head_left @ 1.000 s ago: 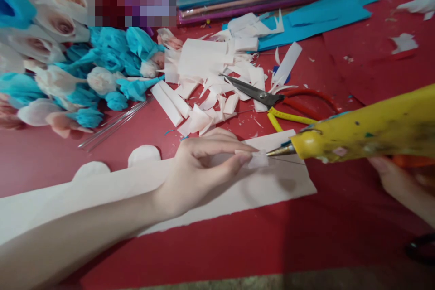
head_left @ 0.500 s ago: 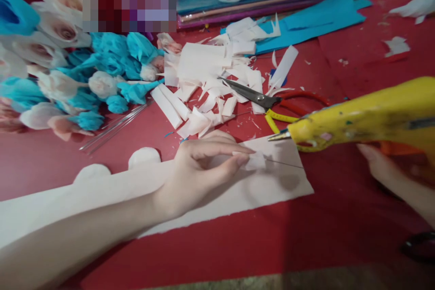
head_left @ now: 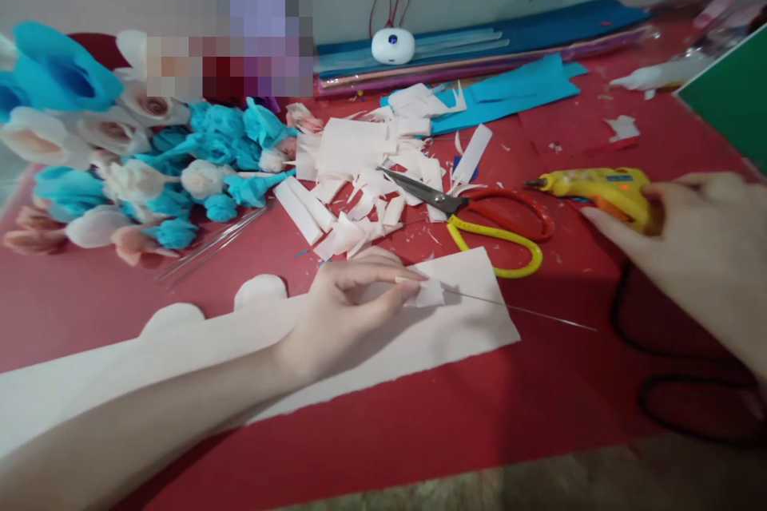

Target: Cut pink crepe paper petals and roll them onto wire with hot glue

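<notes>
My left hand [head_left: 353,299] pinches a small white paper piece [head_left: 428,293] on the end of a thin wire [head_left: 527,311], resting over a long white paper strip [head_left: 240,343] on the red table. My right hand [head_left: 701,255] is at the right, its fingers around the handle of a yellow glue gun [head_left: 593,185] that lies on the table with its nozzle pointing left. The gun's black cord [head_left: 653,391] loops toward the near edge.
Scissors with red and yellow handles [head_left: 491,219] lie among white paper scraps [head_left: 359,168]. Blue and white paper flowers [head_left: 137,168] are piled at the left beside thin wires [head_left: 209,243]. Blue paper sheets [head_left: 503,88], a small white device [head_left: 392,45] and a green board [head_left: 731,96] sit farther back.
The glue gun has moved away from the paper piece, to the right, and now lies on the table. My left hand kept its pinch on the paper piece. The view tilted up.
</notes>
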A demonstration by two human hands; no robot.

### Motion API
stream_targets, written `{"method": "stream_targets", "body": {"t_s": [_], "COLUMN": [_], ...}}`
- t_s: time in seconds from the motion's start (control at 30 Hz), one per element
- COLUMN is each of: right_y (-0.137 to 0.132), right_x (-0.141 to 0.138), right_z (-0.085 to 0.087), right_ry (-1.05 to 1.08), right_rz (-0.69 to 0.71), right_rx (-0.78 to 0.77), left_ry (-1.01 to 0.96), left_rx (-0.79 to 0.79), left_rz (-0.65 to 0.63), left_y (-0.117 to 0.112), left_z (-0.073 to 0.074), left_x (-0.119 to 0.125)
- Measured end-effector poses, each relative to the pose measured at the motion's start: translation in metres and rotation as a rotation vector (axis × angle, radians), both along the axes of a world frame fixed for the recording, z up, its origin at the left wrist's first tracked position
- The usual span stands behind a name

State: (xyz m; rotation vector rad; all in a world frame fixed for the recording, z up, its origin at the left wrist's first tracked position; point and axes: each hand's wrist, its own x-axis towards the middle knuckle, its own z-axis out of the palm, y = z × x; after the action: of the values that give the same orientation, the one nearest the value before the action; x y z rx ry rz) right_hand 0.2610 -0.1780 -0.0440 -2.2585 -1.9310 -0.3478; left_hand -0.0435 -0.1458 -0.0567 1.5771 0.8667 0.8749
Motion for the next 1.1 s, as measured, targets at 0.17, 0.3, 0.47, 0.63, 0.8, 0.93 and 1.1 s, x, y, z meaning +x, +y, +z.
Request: {"method": "stream_targets", "body": {"t_s": [0.17, 0.3, 0.47, 0.63, 0.8, 0.93, 1.1], "right_y": [-0.016, -0.026, -0.026, -0.027, -0.031, -0.031, -0.031], "right_x": [-0.062, -0.097, -0.115, -0.12, -0.119, -0.119, -0.113], "right_z": [0.03, 0.041, 0.037, 0.035, 0.037, 0.036, 0.034], "right_ry": [0.202, 0.547, 0.693, 0.763, 0.759, 0.744, 0.682], "right_rz": [0.346, 0.654, 0.748, 0.756, 0.78, 0.8, 0.897], "right_rx": [0.159, 0.014, -0.066, -0.067, -0.045, -0.042, -0.039], "left_ry": [0.007, 0.004, 0.044, 0.04, 0.052, 0.067, 0.082], "left_rx": [0.101, 0.201, 0.294, 0.275, 0.231, 0.175, 0.044], "left_rz": [-0.057, -0.154, -0.235, -0.238, -0.254, -0.26, -0.261], "left_y": [0.0, -0.002, -0.006, -0.009, -0.009, -0.01, -0.01], "left_z": [0.015, 0.025, 0.032, 0.034, 0.035, 0.035, 0.037], "left_x": [-0.002, -0.003, -0.004, -0.003, -0.005, -0.005, -0.006]}}
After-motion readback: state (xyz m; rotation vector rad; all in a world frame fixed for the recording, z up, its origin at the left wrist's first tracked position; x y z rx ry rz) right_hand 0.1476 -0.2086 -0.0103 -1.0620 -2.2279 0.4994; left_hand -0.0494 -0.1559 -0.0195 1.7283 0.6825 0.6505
